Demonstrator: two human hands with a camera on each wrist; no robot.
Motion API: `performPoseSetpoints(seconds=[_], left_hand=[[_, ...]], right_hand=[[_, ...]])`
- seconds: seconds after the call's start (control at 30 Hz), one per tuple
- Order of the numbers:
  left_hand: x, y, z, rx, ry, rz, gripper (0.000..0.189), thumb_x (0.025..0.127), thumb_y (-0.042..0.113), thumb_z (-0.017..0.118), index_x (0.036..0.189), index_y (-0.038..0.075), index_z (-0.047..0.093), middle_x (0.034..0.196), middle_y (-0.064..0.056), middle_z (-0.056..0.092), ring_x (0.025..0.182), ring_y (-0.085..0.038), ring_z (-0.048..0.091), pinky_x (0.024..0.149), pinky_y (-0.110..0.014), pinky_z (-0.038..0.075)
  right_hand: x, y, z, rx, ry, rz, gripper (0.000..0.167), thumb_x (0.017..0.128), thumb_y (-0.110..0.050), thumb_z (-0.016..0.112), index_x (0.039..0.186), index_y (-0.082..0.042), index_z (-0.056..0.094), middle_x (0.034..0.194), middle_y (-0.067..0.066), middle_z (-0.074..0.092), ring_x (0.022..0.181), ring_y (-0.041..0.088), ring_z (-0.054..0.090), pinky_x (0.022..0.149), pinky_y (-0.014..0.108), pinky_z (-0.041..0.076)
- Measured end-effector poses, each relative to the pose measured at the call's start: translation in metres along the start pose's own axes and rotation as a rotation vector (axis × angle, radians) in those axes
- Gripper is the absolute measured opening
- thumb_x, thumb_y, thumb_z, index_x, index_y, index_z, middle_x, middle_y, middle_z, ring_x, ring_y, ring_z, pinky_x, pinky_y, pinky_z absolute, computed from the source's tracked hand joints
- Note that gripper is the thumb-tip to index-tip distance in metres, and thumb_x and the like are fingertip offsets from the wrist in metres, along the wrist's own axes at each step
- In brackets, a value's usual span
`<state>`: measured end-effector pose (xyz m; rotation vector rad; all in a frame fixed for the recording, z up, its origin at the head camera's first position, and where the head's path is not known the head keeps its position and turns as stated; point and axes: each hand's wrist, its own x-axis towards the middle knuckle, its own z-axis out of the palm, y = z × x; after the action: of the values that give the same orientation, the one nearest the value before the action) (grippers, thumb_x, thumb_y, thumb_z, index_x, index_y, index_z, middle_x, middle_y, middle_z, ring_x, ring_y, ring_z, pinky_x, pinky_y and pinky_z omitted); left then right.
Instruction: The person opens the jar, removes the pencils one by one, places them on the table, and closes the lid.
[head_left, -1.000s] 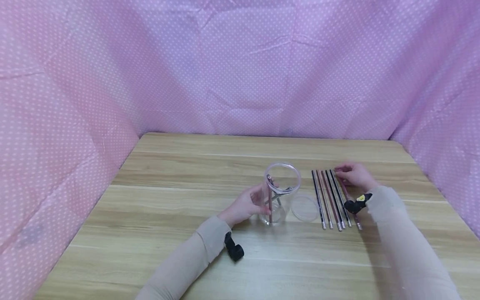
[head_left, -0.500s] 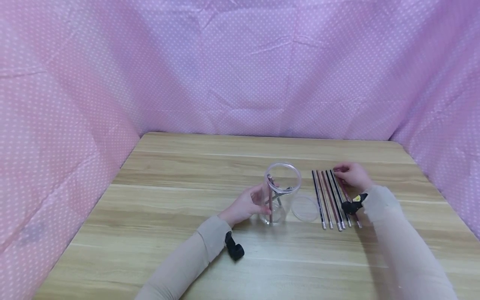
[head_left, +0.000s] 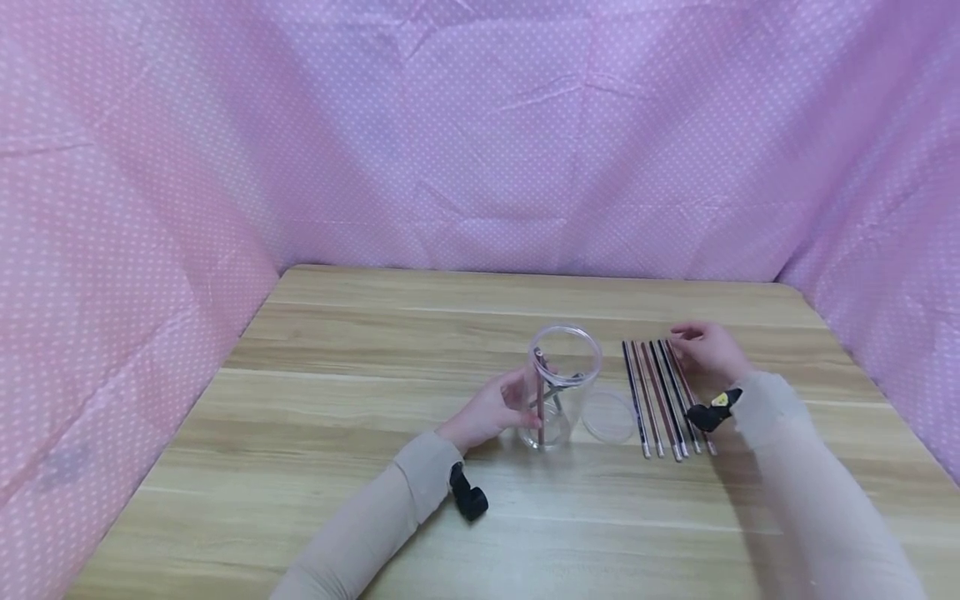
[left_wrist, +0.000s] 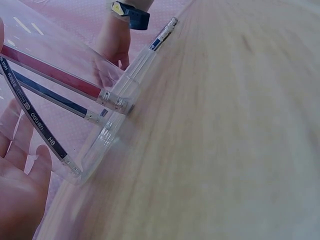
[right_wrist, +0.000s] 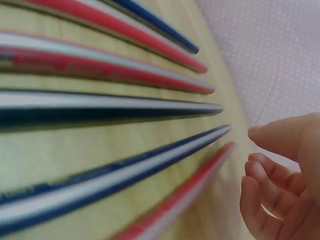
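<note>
In the head view my left hand [head_left: 491,410] grips a clear plastic jar [head_left: 564,417] standing without a cover on the table. Inside lean a red pencil [left_wrist: 60,75], a dark pencil marked HB [left_wrist: 37,117] and another blue pencil [left_wrist: 55,97], eraser ends down. My right hand [head_left: 712,348] is at the far ends of a row of pencils [head_left: 660,400], red and dark ones side by side. Its thumb and loosely bent fingers are just beyond the tip of the outermost red pencil [right_wrist: 200,182], with nothing between them.
A round clear lid [head_left: 609,417] lies flat on the wooden table [head_left: 360,333] between the jar and the pencil row. Pink dotted cloth [head_left: 480,150] hangs behind the table and along both sides.
The outermost red pencil has shifted left, closer to the rest of the row. My right hand has moved only slightly. The left hand and jar stay put.
</note>
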<state>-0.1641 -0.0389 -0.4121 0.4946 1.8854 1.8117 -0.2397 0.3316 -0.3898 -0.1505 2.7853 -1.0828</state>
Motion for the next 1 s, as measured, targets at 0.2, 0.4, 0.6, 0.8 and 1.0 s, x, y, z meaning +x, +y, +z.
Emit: performPoseSetpoints(seconds=[0.2,0.4,0.6,0.8,1.0], left_hand=[[0.0,0.001,-0.001,0.023,0.002,0.01,0.074,0.075,-0.002,0.073,0.141,0.018,0.045,0.147,0.0,0.044,0.137,-0.02,0.037,0.118,-0.043,0.021],[0.0,0.001,0.0,0.009,-0.005,0.008,0.076,0.074,-0.004,0.073,0.142,0.016,0.044,0.147,0.0,0.043,0.138,-0.02,0.036,0.118,-0.042,0.022],[0.0,0.001,0.001,-0.007,-0.013,0.009,0.076,0.075,-0.005,0.072,0.142,0.017,0.043,0.148,0.0,0.041,0.139,-0.02,0.035,0.118,-0.042,0.021],[0.0,0.001,0.001,0.013,-0.011,0.029,0.075,0.075,-0.003,0.073,0.141,0.017,0.045,0.147,0.002,0.043,0.138,-0.019,0.037,0.118,-0.043,0.022],[0.001,0.0,0.0,0.011,-0.036,0.06,0.076,0.074,-0.004,0.072,0.142,0.014,0.043,0.147,0.002,0.044,0.137,-0.018,0.038,0.118,-0.043,0.022]], right_hand=[[-0.007,-0.019,-0.011,-0.029,0.024,-0.017,0.041,0.097,-0.018,0.051,0.126,0.011,0.049,0.113,0.031,0.056,0.083,0.016,0.058,0.065,0.024,0.054],[-0.015,-0.041,-0.014,-0.025,0.029,-0.063,0.041,0.097,-0.021,0.052,0.127,0.007,0.051,0.112,0.03,0.058,0.078,0.011,0.061,0.068,0.03,0.057],[-0.028,-0.075,-0.01,-0.039,0.066,-0.19,0.035,0.094,-0.019,0.057,0.122,0.003,0.058,0.103,0.026,0.064,0.07,-0.003,0.056,0.062,0.023,0.052],[-0.042,-0.113,-0.003,-0.033,0.101,-0.334,0.026,0.091,-0.013,0.061,0.115,-0.001,0.064,0.097,0.016,0.067,0.078,-0.004,0.055,0.068,0.014,0.05],[-0.061,-0.143,0.005,-0.006,0.167,-0.628,0.024,0.082,0.003,0.066,0.106,0.0,0.067,0.098,0.011,0.067,0.085,-0.003,0.055,0.074,0.01,0.049]])
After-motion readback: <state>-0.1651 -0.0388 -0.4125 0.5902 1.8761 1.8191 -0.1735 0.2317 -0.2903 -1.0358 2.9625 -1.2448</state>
